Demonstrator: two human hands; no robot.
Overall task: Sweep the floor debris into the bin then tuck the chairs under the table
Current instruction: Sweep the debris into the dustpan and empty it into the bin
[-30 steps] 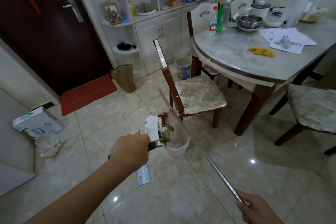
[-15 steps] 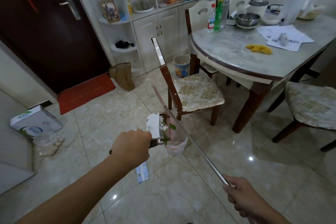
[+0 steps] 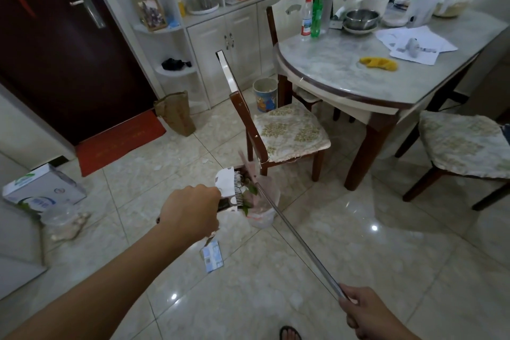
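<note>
- Just beyond our left hand (image 3: 190, 212), which is clenched round the dustpan (image 3: 227, 188) handle, the pan hangs tipped over a small bag-lined bin (image 3: 262, 210) on the floor; green leaves cling at its comb teeth, right above the bin's mouth.
- Our right hand (image 3: 367, 312) grasps the broom pole (image 3: 298, 240) near its end; the pole's long axis runs away and leftward from that grip, its head meeting the pan.
- Our left hand is much the nearer to the bin, so the emptying seems to turn on it.
- Below the left grip, a small packet (image 3: 212, 255) lies unswept.
- Beyond the bin, one chair (image 3: 287, 132) stands pulled out from the table (image 3: 331, 72); tucking remains undone.
</note>
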